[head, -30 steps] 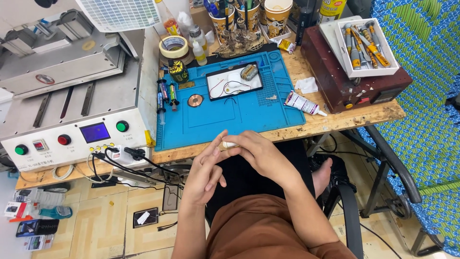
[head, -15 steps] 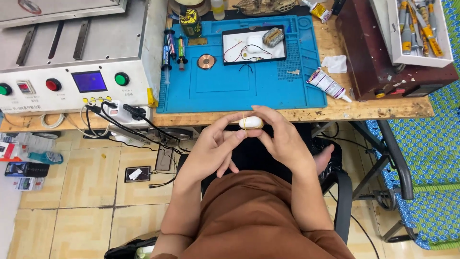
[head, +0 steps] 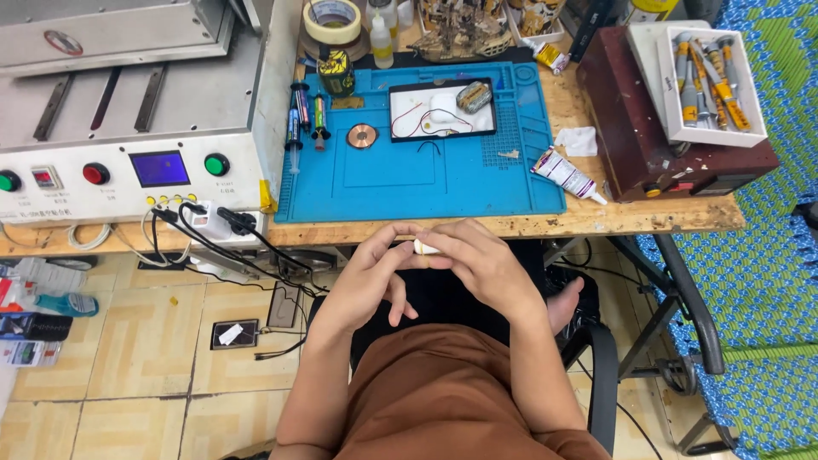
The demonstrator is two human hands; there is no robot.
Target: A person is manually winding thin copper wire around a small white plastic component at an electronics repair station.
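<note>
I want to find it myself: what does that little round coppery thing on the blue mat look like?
Start at the big blue rubber work mat on the wooden bench. Near its upper middle, just left of the black-framed white tray, lies a flat round coil of copper wire. It is the only shiny orange disc there; the neighbouring pens stand thin and dark.

Small white object [head: 423, 247] mostly hidden between left hand [head: 368, 277] and right hand [head: 477, 260], shape untellable.

Two hands [head: 426, 264], one blue mat [head: 417, 175]
</note>
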